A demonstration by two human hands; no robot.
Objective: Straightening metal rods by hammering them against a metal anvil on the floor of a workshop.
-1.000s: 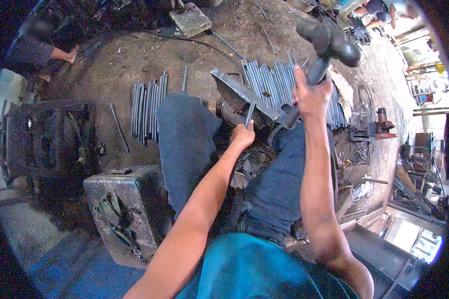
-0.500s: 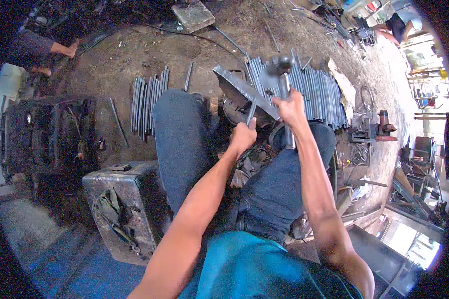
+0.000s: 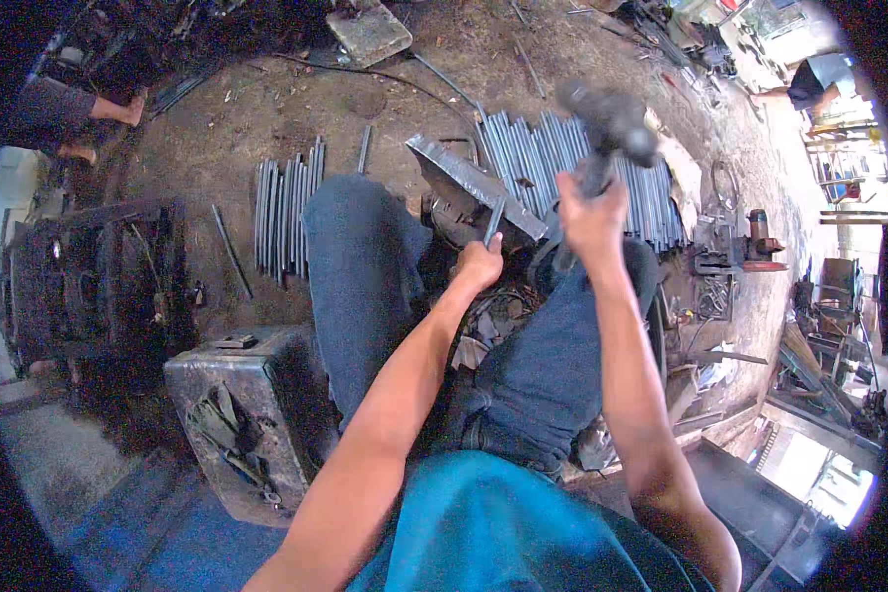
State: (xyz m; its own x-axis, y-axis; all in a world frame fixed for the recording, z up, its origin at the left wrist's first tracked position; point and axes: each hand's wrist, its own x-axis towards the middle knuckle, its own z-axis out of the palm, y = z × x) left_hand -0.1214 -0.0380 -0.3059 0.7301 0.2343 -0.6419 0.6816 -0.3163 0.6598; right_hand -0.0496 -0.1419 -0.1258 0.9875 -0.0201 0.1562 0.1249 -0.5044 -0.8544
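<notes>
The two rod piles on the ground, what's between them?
In the head view, the person's left knee and a flat steel bar lie between the left pile and right pile.

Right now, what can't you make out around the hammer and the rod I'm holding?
Head view:
- hammer head: motion-blurred, shape unclear.
- thin metal rod: lower end hidden in left hand.
- hammer handle: mostly covered by right hand.
- Rod tip's contact with angled steel bar: too small.

Right hand point(image 3: 590, 215) lifts a hammer point(image 3: 607, 118); left hand point(image 3: 479, 264) steadies a chisel point(image 3: 493, 221).
</notes>
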